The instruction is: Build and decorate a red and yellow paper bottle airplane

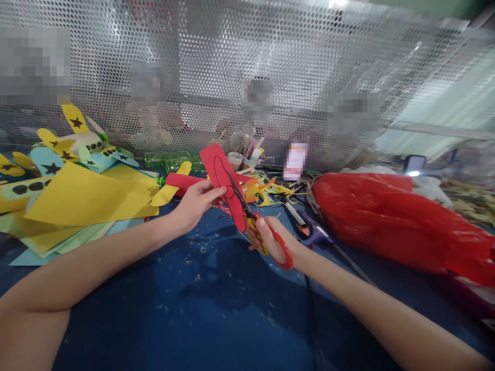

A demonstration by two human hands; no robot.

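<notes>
My left hand [197, 203] pinches a piece of red paper [222, 178] with a black outline drawn on it, held upright above the blue table [193, 309]. My right hand [270, 239] grips scissors [266, 226] with red and yellow handles. Their blades lie against the red paper along the drawn line.
Yellow and pale paper sheets [85, 198] lie at the left, with paper-and-bottle toy planes [81, 144] behind them. A red plastic bag [390, 219] fills the right. Paper scraps [263, 188], a glue gun [309, 229] and its cord lie in the middle. A perforated metal screen [247, 77] stands behind.
</notes>
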